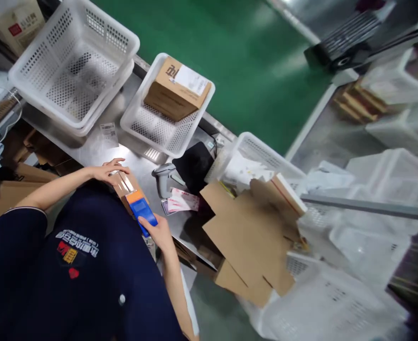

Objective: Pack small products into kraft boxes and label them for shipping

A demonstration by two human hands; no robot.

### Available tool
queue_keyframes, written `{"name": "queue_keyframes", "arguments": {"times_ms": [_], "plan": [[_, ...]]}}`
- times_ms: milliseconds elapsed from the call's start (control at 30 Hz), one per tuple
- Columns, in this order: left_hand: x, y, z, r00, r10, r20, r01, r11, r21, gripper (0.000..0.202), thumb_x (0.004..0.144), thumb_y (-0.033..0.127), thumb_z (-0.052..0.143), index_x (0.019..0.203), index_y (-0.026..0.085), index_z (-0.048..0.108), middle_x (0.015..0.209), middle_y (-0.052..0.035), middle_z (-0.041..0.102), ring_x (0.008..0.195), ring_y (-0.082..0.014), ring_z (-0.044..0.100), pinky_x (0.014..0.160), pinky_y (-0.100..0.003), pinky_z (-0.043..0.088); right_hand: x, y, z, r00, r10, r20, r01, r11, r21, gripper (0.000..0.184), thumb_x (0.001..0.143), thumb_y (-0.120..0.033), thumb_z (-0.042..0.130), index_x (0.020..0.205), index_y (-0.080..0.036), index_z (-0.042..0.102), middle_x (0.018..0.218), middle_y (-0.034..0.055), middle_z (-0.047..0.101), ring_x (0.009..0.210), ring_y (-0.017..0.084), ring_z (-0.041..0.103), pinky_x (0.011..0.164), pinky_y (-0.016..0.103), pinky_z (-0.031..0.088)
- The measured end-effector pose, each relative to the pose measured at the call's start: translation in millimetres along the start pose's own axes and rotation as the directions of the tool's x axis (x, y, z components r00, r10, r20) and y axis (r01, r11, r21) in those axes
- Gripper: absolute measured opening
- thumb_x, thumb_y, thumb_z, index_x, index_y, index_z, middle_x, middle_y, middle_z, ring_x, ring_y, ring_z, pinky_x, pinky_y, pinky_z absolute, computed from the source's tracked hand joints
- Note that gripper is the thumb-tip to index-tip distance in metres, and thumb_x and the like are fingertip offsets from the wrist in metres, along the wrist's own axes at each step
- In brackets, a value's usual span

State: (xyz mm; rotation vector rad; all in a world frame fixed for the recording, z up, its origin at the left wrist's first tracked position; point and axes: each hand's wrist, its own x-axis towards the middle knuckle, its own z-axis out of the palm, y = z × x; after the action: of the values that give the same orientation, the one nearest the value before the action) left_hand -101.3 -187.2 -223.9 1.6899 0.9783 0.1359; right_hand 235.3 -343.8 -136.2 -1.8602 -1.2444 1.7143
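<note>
A small brown cardboard box (141, 191) lies at the front edge of the metal table, close against my body. My left hand (110, 172) grips its far-left end, with fingers bent over the top and side. A blue and orange tape dispenser (143, 211) rests along the top of this box. My right hand (160, 233) is closed round the blue end of the dispenser, thumb on top. Pale shiny strips, which look like tape, show on the box between the dispenser and my left hand. The underside of the box is hidden.
A grey barcode scanner (163, 180) stands right of the box, near red-and-white printed slips (183, 200). Behind are stacked white baskets (83, 125) and a basket (175, 150) holding a labelled carton (178, 90). Flattened cardboard (244, 232) juts out at the right.
</note>
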Motion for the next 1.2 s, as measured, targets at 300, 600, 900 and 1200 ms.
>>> {"name": "queue_keyframes", "arguments": {"times_ms": [300,600,900,1200], "plan": [[-28,27,2.3,0.999,0.034,0.008,-0.035,0.927,0.374,0.075,0.109,0.063,0.055,0.175,0.029,0.049,0.190,-0.0178,0.020,0.175,-0.0468,0.020,0.140,-0.070,0.004,-20,52,-19,0.996,0.075,0.044,-0.080,0.988,0.133,0.046,0.066,-0.063,0.084,0.064,-0.022,0.063,0.055,-0.0009,0.053,0.053,0.014,0.042,0.053,0.031,0.033],[-35,44,15.9,0.980,0.118,0.159,-0.195,0.717,0.669,0.085,0.097,0.069,0.072,0.172,0.032,0.055,0.187,-0.0181,0.029,0.174,-0.0503,0.018,0.137,-0.073,-0.009,41,34,22,0.987,-0.144,0.076,0.125,0.968,0.216,0.045,0.068,-0.063,0.083,0.067,-0.021,0.066,0.065,-0.0014,0.058,0.065,0.015,0.046,0.064,0.031,0.039],[-40,69,-4.8,0.952,0.105,0.288,-0.302,0.491,0.817,0.081,0.099,0.058,0.080,0.172,0.037,0.053,0.188,-0.0256,0.017,0.173,-0.0567,0.016,0.130,-0.086,0.012,2,70,-21,0.983,-0.065,0.172,0.062,0.998,0.024,0.047,0.077,-0.065,0.078,0.075,-0.019,0.070,0.065,-0.0007,0.062,0.063,0.016,0.050,0.062,0.030,0.041],[-27,70,2.2,0.954,0.106,0.281,-0.300,0.409,0.862,0.069,0.105,0.020,0.065,0.171,0.033,0.055,0.186,-0.0193,0.030,0.173,-0.0474,0.027,0.133,-0.083,0.018,63,7,-5,0.983,0.073,0.170,-0.014,0.946,-0.325,0.040,0.089,-0.051,0.081,0.070,-0.018,0.069,0.064,0.0011,0.066,0.066,0.018,0.063,0.062,0.027,0.042]]}}
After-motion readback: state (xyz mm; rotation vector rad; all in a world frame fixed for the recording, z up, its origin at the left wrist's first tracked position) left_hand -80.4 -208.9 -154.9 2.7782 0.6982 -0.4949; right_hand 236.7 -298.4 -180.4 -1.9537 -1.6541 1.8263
